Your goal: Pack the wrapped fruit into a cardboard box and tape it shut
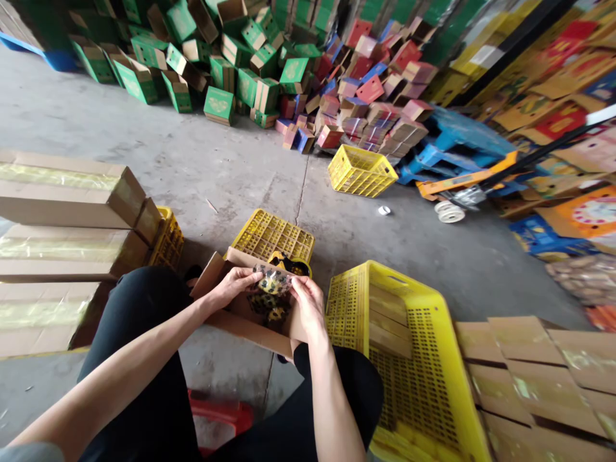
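I sit with an open brown cardboard box [226, 314] resting on my knees. Both hands hold a small clear packet with a yellow and black pattern [273, 280] over the box's opening. My left hand [235, 283] pinches the packet's left end. My right hand [308, 301] grips its right end and rests against the box's right wall. More yellow and black items [269, 308] lie inside the box. Right behind the box a yellow and black item [287, 263] sits on an overturned yellow crate [269, 234].
A large yellow crate [409, 359] holding flat cardboard stands at my right. Taped brown cartons [62, 212] are stacked at my left, folded cartons [539, 378] at the right. Farther off: a yellow basket [362, 170], a tape roll [384, 210], piles of green [219, 61] and red boxes [375, 96], a pallet jack [462, 186].
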Available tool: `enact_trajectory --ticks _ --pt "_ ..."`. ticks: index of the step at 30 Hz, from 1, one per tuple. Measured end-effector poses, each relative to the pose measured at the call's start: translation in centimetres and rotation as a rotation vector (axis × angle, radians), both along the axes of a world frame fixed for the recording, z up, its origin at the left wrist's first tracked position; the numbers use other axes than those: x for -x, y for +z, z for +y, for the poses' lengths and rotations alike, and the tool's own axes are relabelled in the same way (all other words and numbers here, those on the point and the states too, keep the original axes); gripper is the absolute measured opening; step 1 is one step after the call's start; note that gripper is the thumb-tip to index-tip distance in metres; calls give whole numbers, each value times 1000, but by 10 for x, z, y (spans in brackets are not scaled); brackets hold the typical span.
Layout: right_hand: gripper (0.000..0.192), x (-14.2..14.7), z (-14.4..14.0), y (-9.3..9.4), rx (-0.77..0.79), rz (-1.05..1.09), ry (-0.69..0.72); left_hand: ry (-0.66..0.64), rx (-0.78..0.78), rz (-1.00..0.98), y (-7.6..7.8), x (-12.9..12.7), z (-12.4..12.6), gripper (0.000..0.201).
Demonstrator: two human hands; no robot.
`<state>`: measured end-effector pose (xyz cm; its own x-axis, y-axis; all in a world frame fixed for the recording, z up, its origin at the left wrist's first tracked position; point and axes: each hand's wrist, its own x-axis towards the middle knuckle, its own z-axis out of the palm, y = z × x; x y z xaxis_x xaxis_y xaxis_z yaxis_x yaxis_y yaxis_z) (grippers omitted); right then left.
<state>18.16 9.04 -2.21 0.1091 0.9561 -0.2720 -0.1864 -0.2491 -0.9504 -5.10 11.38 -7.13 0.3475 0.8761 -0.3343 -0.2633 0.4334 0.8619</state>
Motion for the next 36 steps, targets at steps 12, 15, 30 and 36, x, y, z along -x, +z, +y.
enact_trajectory --ticks 12,15,30,36 --pt "47 -4 -5 -4 102 -40 302 12 28 -47 11 -1 -1 64" --pt "49 -2 -5 -6 98 23 253 44 96 -74 11 -3 1 70" --pt "32 3 -1 10 -51 -138 320 1 320 -108 0 1 2 33" --pt "32 1 -1 8 -83 -146 276 -31 215 -106 4 5 2 46"
